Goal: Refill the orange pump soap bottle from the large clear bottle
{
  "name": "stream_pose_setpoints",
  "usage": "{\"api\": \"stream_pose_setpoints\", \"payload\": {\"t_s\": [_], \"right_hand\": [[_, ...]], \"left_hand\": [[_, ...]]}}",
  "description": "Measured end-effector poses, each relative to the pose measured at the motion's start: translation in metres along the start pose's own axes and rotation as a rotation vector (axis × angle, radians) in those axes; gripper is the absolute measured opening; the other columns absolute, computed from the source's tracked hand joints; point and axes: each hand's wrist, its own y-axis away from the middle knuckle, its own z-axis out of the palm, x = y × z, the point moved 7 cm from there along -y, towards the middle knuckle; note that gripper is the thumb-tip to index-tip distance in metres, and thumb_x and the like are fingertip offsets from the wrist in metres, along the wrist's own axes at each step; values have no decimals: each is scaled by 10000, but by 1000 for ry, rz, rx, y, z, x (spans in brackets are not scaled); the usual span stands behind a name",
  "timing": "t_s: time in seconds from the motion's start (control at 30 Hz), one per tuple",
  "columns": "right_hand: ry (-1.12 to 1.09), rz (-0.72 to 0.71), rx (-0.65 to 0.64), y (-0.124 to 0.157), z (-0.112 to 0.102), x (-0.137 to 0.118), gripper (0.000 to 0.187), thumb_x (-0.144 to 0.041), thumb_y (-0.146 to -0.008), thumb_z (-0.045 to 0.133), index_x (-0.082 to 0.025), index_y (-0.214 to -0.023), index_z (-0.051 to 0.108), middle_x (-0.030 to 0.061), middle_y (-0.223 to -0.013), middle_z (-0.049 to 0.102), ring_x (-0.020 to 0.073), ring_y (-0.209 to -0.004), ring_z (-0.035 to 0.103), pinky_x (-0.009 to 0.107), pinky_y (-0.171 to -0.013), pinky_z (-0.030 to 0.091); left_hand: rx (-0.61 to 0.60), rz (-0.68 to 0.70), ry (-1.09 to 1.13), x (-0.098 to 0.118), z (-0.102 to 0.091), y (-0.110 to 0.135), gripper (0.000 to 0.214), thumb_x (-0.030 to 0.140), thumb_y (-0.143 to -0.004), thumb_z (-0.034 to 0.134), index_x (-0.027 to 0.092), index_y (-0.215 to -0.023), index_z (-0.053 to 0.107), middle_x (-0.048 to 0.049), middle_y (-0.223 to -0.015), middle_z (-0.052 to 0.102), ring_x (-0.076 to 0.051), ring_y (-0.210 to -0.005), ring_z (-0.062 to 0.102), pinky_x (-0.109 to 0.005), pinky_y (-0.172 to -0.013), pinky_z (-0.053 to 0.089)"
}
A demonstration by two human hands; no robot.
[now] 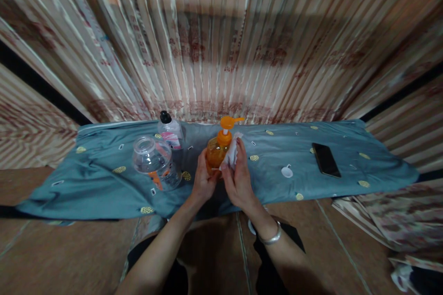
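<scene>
An amber pump bottle [217, 151] with an orange pump head stands upright between my hands, over the middle of the cloth-covered bench. My left hand [203, 179] is wrapped round its left side and lower part. In my right hand [238, 177] is a crumpled white tissue [232, 151], pinched by the fingers and pressed against the bottle's right side. To the left, a clear plastic jar [157, 166] with an orange print is nearest to my left hand. Behind that jar stands a clear bottle [170, 132] with a black cap and a pink label.
A teal patterned cloth [273, 179] covers the bench. A black phone [326, 160] lies on its right part. Pleated curtains [214, 55] hang close behind the bench, and dark poles slant at both sides. Brown floor tiles [332, 249] lie below.
</scene>
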Motion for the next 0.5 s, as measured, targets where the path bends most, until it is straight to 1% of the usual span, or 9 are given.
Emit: {"api": "stream_pose_setpoints", "payload": {"t_s": [0.07, 0.1, 0.17, 0.23, 0.3, 0.37, 0.43, 0.5], "right_hand": [[-19, 37, -13, 2, 10, 6, 872, -579, -1235, 588, -157, -1956, 337, 272, -2015, 415, 389, -1910, 406, 691, -1546, 403], [-48, 78, -21, 3, 14, 13, 918, -628, -1222, 597, -145, -1956, 329, 280, -2009, 422, 396, -1906, 411, 691, -1551, 391], [-152, 185, -39, 6, 18, 28, 953, -713, -1207, 585, -139, -1938, 374, 275, -1952, 518, 396, -1866, 479, 662, -1548, 401], [-286, 307, -45, 6, 19, 45, 934, -794, -1197, 554, -155, -1876, 500, 248, -1831, 669, 388, -1778, 595, 619, -1519, 454], [-414, 421, -22, 4, 18, 62, 901, -874, -1178, 521, -195, -1754, 661, 202, -1682, 794, 375, -1669, 700, 582, -1473, 518], [-529, 518, 19, 0, 18, 77, 873, -941, -1144, 507, -243, -1587, 789, 158, -1559, 866, 362, -1576, 767, 561, -1421, 575], [-629, 609, 10, -5, 20, 89, 845, -976, -1108, 520, -270, -1425, 858, 135, -1440, 914, 358, -1455, 834, 551, -1333, 652], [-663, 667, -31, -8, 24, 96, 811, -975, -1088, 544, -277, -1319, 887, 123, -1339, 941, 352, -1353, 874, 532, -1255, 701]], "left_hand": [[20, 0, -24, 0, -4, -2, 842, 586, -1040, 870, 218, -1745, 592, -225, -1579, 749, -426, -1504, 751, -620, -1315, 611], [27, 0, -35, 0, -5, -2, 839, 557, -1019, 894, 215, -1728, 602, -218, -1546, 755, -424, -1474, 761, -623, -1299, 622], [35, 10, -74, 3, -6, 0, 834, 492, -989, 920, 220, -1713, 606, -210, -1535, 747, -421, -1461, 759, -631, -1292, 625], [31, 38, -138, 9, -3, 8, 833, 403, -988, 901, 238, -1737, 575, -208, -1590, 722, -418, -1507, 729, -644, -1315, 606], [6, 83, -198, 17, 1, 20, 856, 286, -993, 837, 257, -1787, 519, -206, -1666, 688, -412, -1566, 686, -660, -1341, 580], [-53, 120, -204, 25, 6, 33, 888, 207, -988, 773, 256, -1823, 474, -218, -1721, 656, -413, -1595, 655, -670, -1332, 581], [-112, 108, -153, 27, 7, 41, 768, 235, -1043, 748, 255, -1778, 527, -219, -1703, 663, -403, -1560, 670, -640, -1274, 622], [-150, 61, -82, 24, 3, 41, 625, 319, -1071, 807, 262, -1668, 632, -199, -1613, 706, -375, -1442, 728, -588, -1200, 667]]}}
